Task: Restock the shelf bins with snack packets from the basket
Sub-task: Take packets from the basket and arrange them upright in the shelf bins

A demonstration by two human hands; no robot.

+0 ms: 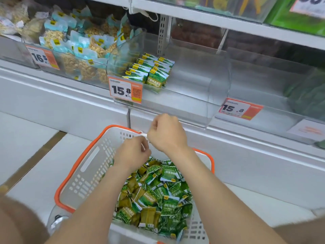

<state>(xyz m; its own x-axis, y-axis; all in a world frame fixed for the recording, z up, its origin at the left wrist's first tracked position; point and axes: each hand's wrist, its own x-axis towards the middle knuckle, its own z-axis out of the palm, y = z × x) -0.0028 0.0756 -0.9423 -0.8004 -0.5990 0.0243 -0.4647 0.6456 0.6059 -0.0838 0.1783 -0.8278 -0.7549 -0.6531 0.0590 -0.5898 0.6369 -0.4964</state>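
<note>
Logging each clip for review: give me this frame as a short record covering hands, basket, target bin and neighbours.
left hand: fingers curled, above the basket's far end; contents unclear
right hand: fingers curled, just beyond the left hand; contents unclear
basket: white, orange rim, heaped with green snack packets
clear bin: shelved packets in two rows at its left side
price tag: reads 15.8
neighbour on the left: nut bags

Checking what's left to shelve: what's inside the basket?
A loose heap of green snack packets lies in the basket; the forearms cover part, and the basket's floor is hidden.
</note>
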